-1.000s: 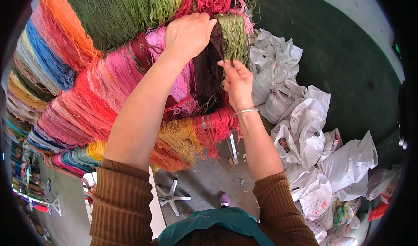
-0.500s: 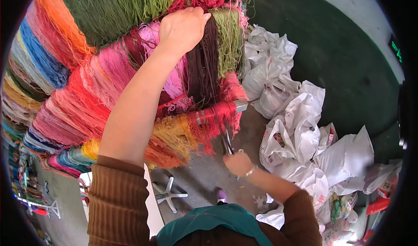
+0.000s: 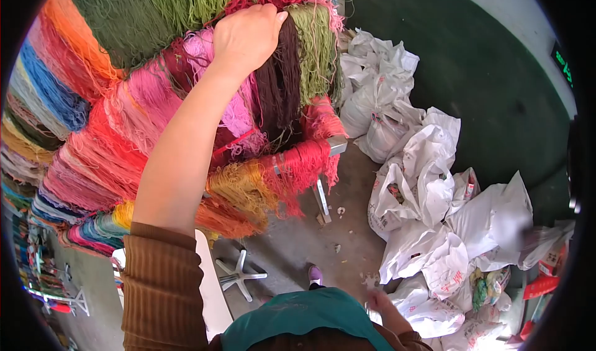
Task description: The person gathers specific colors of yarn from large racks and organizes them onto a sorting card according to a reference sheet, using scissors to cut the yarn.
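Observation:
My left hand (image 3: 248, 37) is closed at the top of the hanging dark brown yarn (image 3: 279, 81), its fingertips hidden among the strands. Pink yarn (image 3: 239, 115) hangs to the left of that skein and olive green yarn (image 3: 315, 46) to its right. Below, red yarn (image 3: 304, 164) is draped over a metal rack bar (image 3: 337, 145). My right hand (image 3: 380, 302) is low beside my apron, close to the white plastic bags (image 3: 428, 304). It is small and blurred there, and whatever its fingers hold cannot be made out.
Skeins of many colours, among them blue yarn (image 3: 53, 84) and orange yarn (image 3: 81, 37), fill the rack to the left. White bags (image 3: 422, 143) are heaped along the right. A white table (image 3: 208, 276) and a chair base (image 3: 239, 275) stand below the rack.
My right hand, which held scissors by the red yarn, has dropped down to near my body. My left hand keeps its hold, and the view has shifted slightly.

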A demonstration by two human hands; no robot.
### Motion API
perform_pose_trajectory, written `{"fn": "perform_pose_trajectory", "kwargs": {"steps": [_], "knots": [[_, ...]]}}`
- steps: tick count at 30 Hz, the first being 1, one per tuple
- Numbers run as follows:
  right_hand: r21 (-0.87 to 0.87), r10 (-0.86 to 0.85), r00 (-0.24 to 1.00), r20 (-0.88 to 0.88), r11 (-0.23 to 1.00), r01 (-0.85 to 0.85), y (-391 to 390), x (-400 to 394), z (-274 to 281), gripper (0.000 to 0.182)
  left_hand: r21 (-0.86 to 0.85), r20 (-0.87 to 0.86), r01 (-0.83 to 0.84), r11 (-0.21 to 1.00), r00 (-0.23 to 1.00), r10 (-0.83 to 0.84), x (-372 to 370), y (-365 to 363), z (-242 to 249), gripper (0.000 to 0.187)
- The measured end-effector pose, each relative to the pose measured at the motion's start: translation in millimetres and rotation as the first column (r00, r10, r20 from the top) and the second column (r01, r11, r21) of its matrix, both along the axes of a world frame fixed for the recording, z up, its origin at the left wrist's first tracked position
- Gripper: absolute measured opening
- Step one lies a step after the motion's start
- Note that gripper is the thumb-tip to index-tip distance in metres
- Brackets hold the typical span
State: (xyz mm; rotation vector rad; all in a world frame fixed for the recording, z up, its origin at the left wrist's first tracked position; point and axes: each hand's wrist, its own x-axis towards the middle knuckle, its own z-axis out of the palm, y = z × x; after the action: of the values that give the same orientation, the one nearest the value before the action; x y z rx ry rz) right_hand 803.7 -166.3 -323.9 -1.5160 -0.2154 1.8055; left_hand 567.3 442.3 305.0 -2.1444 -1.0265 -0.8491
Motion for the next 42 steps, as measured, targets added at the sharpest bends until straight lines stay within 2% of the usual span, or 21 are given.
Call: {"fn": "perform_pose_trajectory", "kwargs": {"steps": [1, 2, 3, 4, 5, 6, 7, 10, 12, 13, 16, 20, 22, 23, 26, 28, 30, 32, 35, 37, 42], "knots": [[-0.23, -0.319, 0.832, -0.454, 0.944, 0.236, 64.6, 4.6, 12.0, 0.032, 0.003, -0.003, 0.005, 1.0, 1.0, -0.005, -0.7, 0.3, -0.3, 0.04], [0.388, -0.046, 0.859, -0.51, 0.879, 0.277, 113.6, -0.3, 16.9, 0.031, 0.003, -0.004, 0.004, 1.0, 1.0, -0.004, -0.9, 0.2, -0.4, 0.04], [0.248, -0.151, 0.804, -0.576, 0.904, 0.347, 179.9, 0.4, 55.9, 0.027, 0.005, -0.003, 0.008, 1.0, 1.0, -0.008, -1.0, 0.2, -0.2, 0.04], [0.64, -0.29, 0.95, 0.119, 0.754, 0.15, 242.4, -34.7, 149.8, 0.022, 0.008, -0.003, 0.013, 1.0, 1.0, -0.013, -0.9, 0.1, 0.0, 0.04], [0.182, -0.41, 0.714, -0.567, 0.783, 0.594, 297.9, -37.8, 188.9, 0.02, 0.009, -0.005, 0.012, 1.0, 1.0, -0.012, -0.6, -0.3, 0.4, 0.04], [0.558, 0.074, 0.728, -0.681, 0.697, 0.45, 334.9, -34.9, 218.5, 0.017, 0.004, -0.007, 0.009, 1.0, 1.0, -0.009, -0.5, -0.7, 0.9, 0.04], [0.419, -0.078, 0.644, -0.761, 0.699, 0.579, 368.0, -51.5, 279.6, 0.018, -0.002, -0.009, 0.005, 1.0, 1.0, -0.005, -1.0, -0.8, 0.9, 0.039], [0.625, 0.009, 0.727, -0.687, 0.518, 0.584, 437.7, -76.7, 391.4, 0.011, -0.004, -0.014, 0.007, 1.0, 1.0, -0.007, -1.7, 0.3, 0.3, 0.039], [0.708, 0.04, 0.764, -0.643, 0.41, 0.575, 471.9, -90.1, 427.8, 0.006, -0.026, -0.025, -0.006, 1.0, 1.0, 0.005, -2.0, 0.0, 1.2, 0.04], [0.714, 0.007, 0.781, -0.624, 0.41, 0.567, 484.3, -96.7, 440.2, 0.007, -0.049, -0.03, -0.016, 0.999, 0.999, 0.015, -1.9, -0.5, 1.2, 0.041], [0.702, -0.035, 0.786, -0.617, 0.426, 0.57, 516.1, -107.9, 456.0, 0.013, -0.038, -0.028, -0.01, 0.999, 1.0, 0.009, -1.9, -0.6, 0.6, 0.04], [0.638, -0.078, 0.714, -0.696, 0.389, 0.664, 531.6, -112.7, 481.8, 0.014, -0.029, -0.014, 0.016, 0.999, 1.0, -0.016, -2.7, -0.7, 0.1, 0.04], [0.699, -0.173, 0.771, -0.613, 0.335, 0.631, 536.7, -114.0, 494.8, 0.014, -0.017, -0.012, 0.019, 1.0, 1.0, -0.02, -2.4, -0.1, 0.0, 0.04], [0.713, -0.157, 0.773, -0.615, 0.308, 0.63, 540.4, -115.3, 498.3, 0.013, -0.016, -0.011, 0.021, 1.0, 1.0, -0.021, -2.2, 0.6, 0.0, 0.04], [0.769, -0.258, 0.834, -0.488, 0.325, 0.55, 547.7, -121.6, 507.5, 0.014, 0.001, -0.009, 0.029, 1.0, 1.0, -0.029, -2.4, 1.6, -0.7, 0.039], [0.768, -0.258, 0.835, -0.486, 0.33, 0.549, 550.4, -123.6, 503.1, 0.013, 0.007, -0.001, 0.036, 0.999, 0.999, -0.036, -2.4, 1.6, -1.1, 0.039], [0.798, -0.374, 0.806, -0.458, 0.227, 0.558, 552.5, -125.6, 494.2, 0.013, 0.008, -0.001, 0.031, 0.999, 1.0, -0.031, -2.2, 1.4, -1.0, 0.039], [0.821, -0.426, 0.801, -0.421, 0.197, 0.536, 549.7, -126.9, 496.6, 0.017, 0.008, -0.001, 0.025, 1.0, 1.0, -0.025, -2.3, 2.6, -1.3, 0.038], [0.894, -0.488, 0.82, -0.299, 0.157, 0.419, 556.5, -127.0, 497.4, 0.02, 0.016, 0.008, 0.044, 0.999, 0.999, -0.044, -2.5, 3.4, -1.5, 0.038], [0.965, -0.583, 0.794, -0.172, 0.064, 0.256, 566.7, -127.9, 497.5, 0.022, 0.012, 0.006, 0.035, 0.999, 0.999, -0.035, -2.4, 2.9, -1.4, 0.038], [0.978, -0.615, 0.776, -0.139, 0.04, 0.207, 574.0, -126.8, 497.9, 0.018, 0.007, 0.003, 0.028, 1.0, 1.0, -0.028, -2.2, 2.0, -0.6, 0.039]]}}
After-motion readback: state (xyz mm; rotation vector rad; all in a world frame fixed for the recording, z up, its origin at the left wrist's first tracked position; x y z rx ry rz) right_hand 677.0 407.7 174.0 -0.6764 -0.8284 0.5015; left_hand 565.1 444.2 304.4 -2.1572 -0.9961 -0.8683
